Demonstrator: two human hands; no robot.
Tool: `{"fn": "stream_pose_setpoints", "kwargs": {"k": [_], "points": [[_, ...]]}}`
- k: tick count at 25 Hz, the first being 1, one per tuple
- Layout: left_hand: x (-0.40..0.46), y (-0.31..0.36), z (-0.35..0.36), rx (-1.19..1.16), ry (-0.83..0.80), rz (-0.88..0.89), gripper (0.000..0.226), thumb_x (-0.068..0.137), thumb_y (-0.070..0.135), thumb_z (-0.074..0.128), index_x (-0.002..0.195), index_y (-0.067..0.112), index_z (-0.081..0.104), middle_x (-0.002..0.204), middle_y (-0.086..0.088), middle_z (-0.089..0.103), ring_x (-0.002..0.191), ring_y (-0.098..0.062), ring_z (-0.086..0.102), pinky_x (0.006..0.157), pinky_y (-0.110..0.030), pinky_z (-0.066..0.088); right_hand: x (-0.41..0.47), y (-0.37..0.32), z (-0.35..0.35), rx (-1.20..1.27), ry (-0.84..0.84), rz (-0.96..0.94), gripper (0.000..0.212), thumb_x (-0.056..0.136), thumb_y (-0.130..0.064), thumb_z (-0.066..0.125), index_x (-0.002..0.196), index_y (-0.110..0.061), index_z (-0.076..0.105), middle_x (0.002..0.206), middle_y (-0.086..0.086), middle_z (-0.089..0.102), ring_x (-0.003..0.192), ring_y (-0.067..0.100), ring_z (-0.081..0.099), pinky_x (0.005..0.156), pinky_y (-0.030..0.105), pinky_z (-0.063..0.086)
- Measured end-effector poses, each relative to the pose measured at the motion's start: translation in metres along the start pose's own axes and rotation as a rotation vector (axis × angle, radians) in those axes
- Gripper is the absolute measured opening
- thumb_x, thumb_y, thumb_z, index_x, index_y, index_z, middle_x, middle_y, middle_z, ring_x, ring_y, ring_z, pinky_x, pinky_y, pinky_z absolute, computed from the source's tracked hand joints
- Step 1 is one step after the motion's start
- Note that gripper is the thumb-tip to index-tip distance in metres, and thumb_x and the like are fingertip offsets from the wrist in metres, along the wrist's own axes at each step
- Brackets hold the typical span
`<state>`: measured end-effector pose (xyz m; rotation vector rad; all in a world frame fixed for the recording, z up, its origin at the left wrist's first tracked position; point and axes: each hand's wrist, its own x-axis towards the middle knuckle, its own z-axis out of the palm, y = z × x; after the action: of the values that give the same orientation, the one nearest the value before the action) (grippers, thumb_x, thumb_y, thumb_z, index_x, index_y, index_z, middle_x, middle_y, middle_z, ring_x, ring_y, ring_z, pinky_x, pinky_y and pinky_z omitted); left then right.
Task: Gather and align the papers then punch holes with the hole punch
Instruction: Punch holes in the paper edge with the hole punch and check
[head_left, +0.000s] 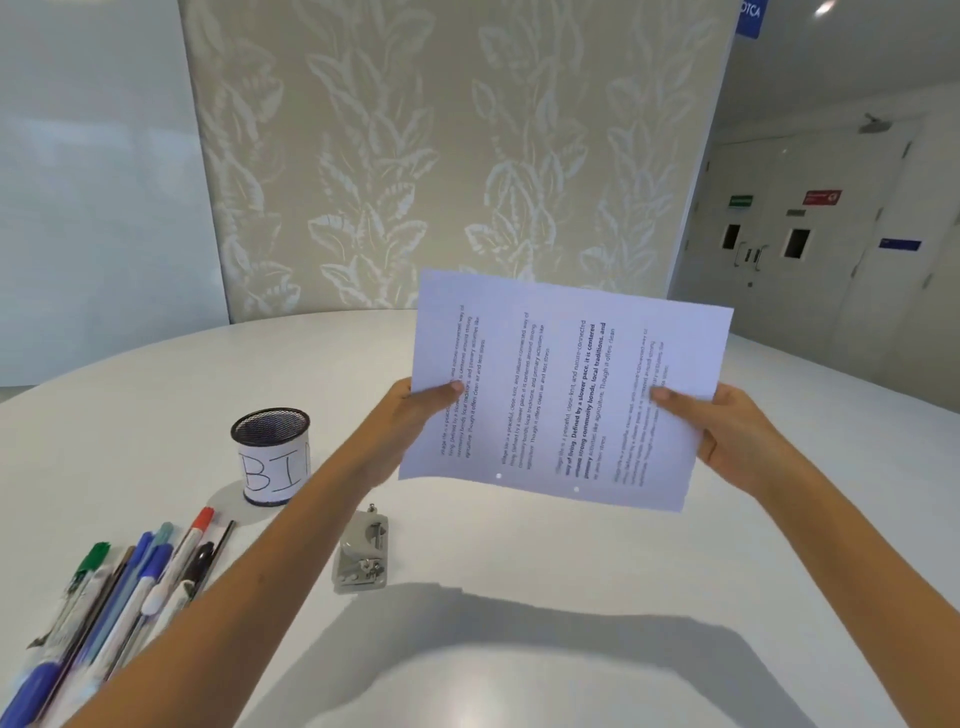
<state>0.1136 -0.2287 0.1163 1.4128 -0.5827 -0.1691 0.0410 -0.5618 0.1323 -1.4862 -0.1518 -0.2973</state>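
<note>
Right of centre, the left hand (423, 402) and right hand (737, 434) pinch opposite edges of the papers (566, 389), thumbs in front, fingers curled behind. The hole punch (362, 555) lies on the white worktop (571, 597) below.

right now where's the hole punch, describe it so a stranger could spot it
On the white round table, look below the mesh cup labelled BI and right of the fanned pens. The hole punch is the small grey metal block there, the only metal tool.
</note>
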Motion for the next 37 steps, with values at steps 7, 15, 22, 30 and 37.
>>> {"fn": "stream_pose_setpoints", "kwargs": {"k": [7, 15, 22, 30, 37], "points": [[-0.015, -0.046, 0.026, 0.068, 0.131, -0.013, 0.020, 0.093, 0.033, 0.058, 0.111, 0.030, 0.065, 0.107, 0.012, 0.074, 0.099, -0.007, 0.070, 0.074, -0.018, 0.056, -0.030, 0.060, 0.025, 0.003, 0.291, -0.037, 0.015, 0.074, -0.016, 0.076, 0.088, -0.013, 0.075, 0.096, 0.003, 0.077, 0.083, 0.020, 0.074, 0.066, 0.028, 0.059], [-0.026, -0.075, 0.034, 0.046, 0.238, -0.126, 0.023, 0.093, 0.033, 0.057, 0.114, 0.028, 0.063, 0.110, 0.001, 0.073, 0.101, -0.021, 0.069, 0.086, -0.039, 0.056, -0.053, 0.088, 0.039, -0.078, 0.288, 0.089, 0.021, 0.082, -0.024, 0.072, 0.102, -0.018, 0.070, 0.096, 0.001, 0.076, 0.086, 0.023, 0.072, 0.069, 0.031, 0.057], [-0.033, -0.084, 0.036, 0.102, 0.278, -0.099, 0.020, 0.096, 0.023, 0.053, 0.115, 0.022, 0.060, 0.113, -0.006, 0.070, 0.103, -0.028, 0.066, 0.089, -0.045, 0.055, -0.062, 0.111, 0.040, -0.064, 0.349, 0.195, 0.017, 0.081, -0.017, 0.073, 0.098, -0.016, 0.071, 0.091, 0.000, 0.077, 0.081, 0.019, 0.073, 0.055, 0.022, 0.056], [-0.011, -0.028, 0.010, 0.446, 0.230, 0.115, 0.021, 0.097, 0.021, 0.053, 0.104, 0.005, 0.064, 0.098, -0.015, 0.069, 0.081, -0.026, 0.063, 0.072, -0.036, 0.051, -0.020, 0.038, 0.031, -0.442, 0.645, -0.164, 0.088, 0.076, -0.025, 0.078, 0.143, -0.019, 0.020, 0.122, 0.002, 0.052, 0.095, 0.017, 0.063, 0.079, 0.027, 0.044], [0.003, 0.018, -0.012, 0.543, -0.010, 0.028, 0.010, 0.093, 0.021, 0.059, 0.089, 0.022, 0.068, 0.087, 0.003, 0.072, 0.072, -0.008, 0.068, 0.068, -0.027, 0.050, 0.006, -0.044, 0.055, -1.091, -0.022, -0.233, 0.041, 0.076, -0.052, 0.068, 0.109, -0.029, 0.062, 0.100, -0.007, 0.065, 0.095, 0.010, 0.057, 0.082, 0.029, 0.042]]}}
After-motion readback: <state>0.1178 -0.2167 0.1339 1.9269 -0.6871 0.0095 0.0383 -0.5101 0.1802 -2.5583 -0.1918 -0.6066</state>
